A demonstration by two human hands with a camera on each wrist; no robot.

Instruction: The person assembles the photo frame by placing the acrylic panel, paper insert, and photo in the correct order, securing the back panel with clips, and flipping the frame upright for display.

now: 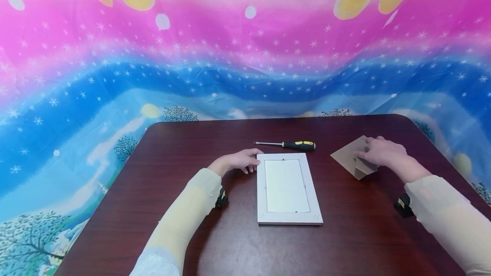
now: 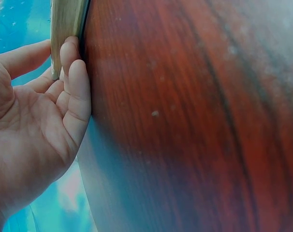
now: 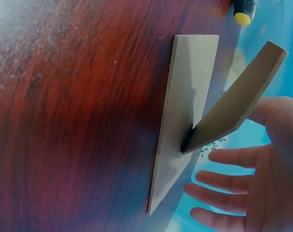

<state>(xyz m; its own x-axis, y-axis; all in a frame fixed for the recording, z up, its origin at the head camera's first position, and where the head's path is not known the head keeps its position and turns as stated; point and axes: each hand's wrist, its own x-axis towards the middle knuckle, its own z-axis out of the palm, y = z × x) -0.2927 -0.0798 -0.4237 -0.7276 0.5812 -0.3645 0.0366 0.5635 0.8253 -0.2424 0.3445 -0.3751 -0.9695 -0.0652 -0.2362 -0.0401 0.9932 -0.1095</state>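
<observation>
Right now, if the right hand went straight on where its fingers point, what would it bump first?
Probably the brown board: the right hand points toward it, though I can't tell whether they already touch.

the head view is bright, while pale glare hazes the tabletop [image 2: 185,116] in both wrist views.

Left hand [image 1: 241,159] — pinching, fingers [image 2: 79,89] bent | right hand [image 1: 385,152] — fingers [image 3: 216,197] apart, nearly straight | arms [image 1: 192,208] extended forward

one frame [image 1: 262,191], one board [image 1: 348,154], one screwdriver [image 1: 297,145], one table [image 1: 153,182], two wrist cameras [image 1: 221,198] [image 1: 403,206]
</observation>
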